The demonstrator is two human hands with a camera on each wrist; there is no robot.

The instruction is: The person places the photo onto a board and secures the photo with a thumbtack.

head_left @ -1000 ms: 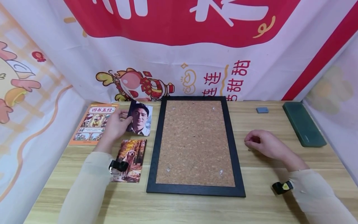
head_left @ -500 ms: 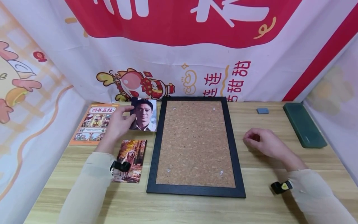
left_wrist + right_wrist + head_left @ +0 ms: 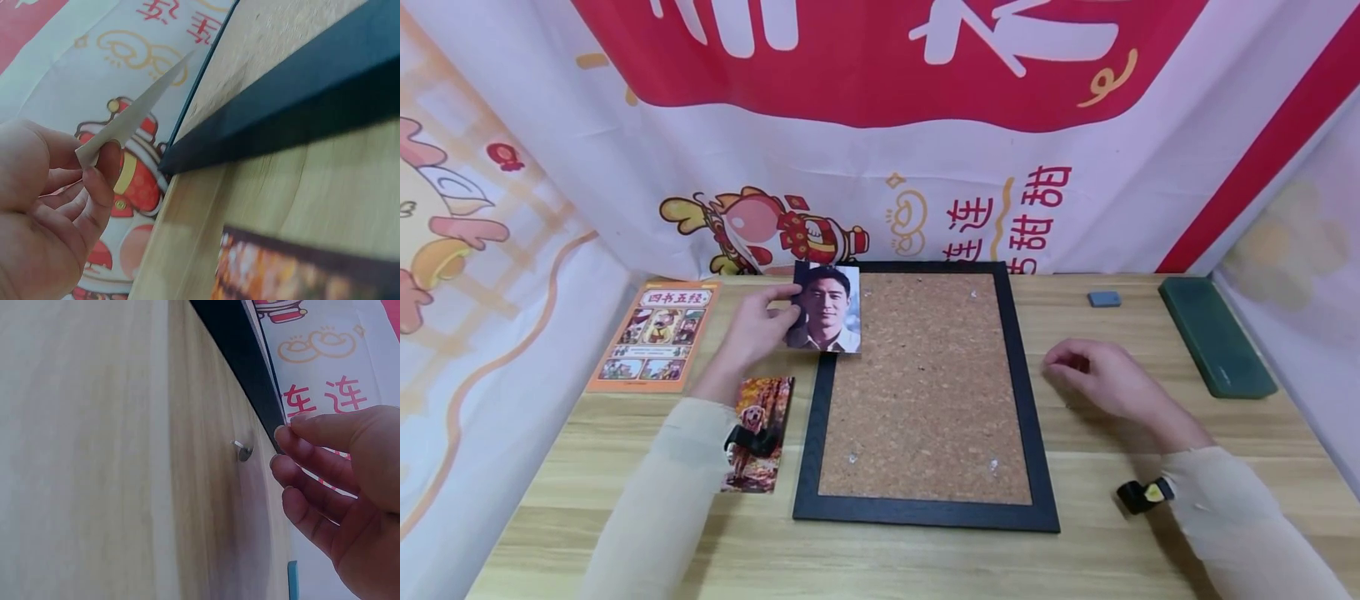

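Observation:
My left hand (image 3: 752, 329) pinches the left edge of a portrait photo (image 3: 829, 312) between thumb and fingers. The print overlaps the upper left corner of a black-framed cork board (image 3: 925, 392); in the left wrist view the photo (image 3: 134, 115) is raised and tilted, seen nearly edge-on. Small shiny spots show near the board's corners. My right hand (image 3: 1108, 379) hovers right of the board with fingers loosely curled; nothing shows between the fingertips in the right wrist view. A thumbtack (image 3: 245, 452) lies on the wood close to these fingers.
A dog photo (image 3: 772, 454) lies left of the board, partly under the left wrist. Farther left is an orange comic-style booklet (image 3: 655, 337). To the back right are a small blue block (image 3: 1104, 298) and a dark green case (image 3: 1217, 337). A printed cloth (image 3: 880, 192) hangs behind the table.
My left hand has carried the portrait photo rightward from beside the board to over its upper left corner, straightening it. My right hand has shifted slightly left.

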